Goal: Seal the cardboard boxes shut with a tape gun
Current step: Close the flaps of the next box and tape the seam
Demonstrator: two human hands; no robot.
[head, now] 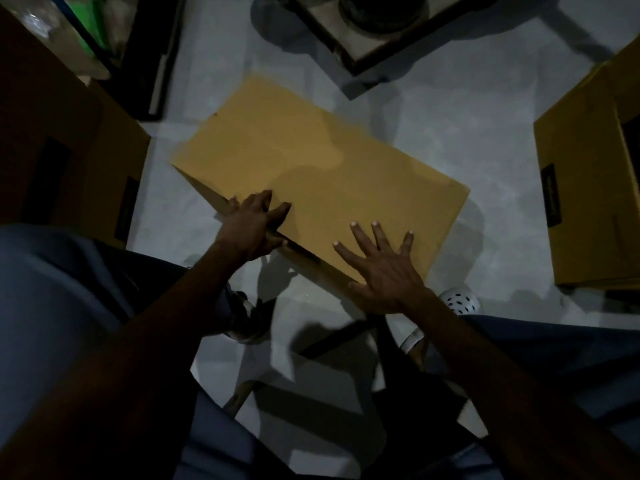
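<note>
Big flat cardboard box lying on the grey floor, right in front of the knees. Could slide or pop open if pushed too hard. Right hand spread flat on the box's near corner. Left hand curled over the box's near edge, pinching it. More boxes well apart from the flat box. Dim room. No tape gun in sight.

Three cardboard boxes sit on the grey floor: one flat-topped box at centre, a second box at left, a third box at right. Two hands are in view, the left hand and the right hand. One white perforated object lies nearby.
</note>
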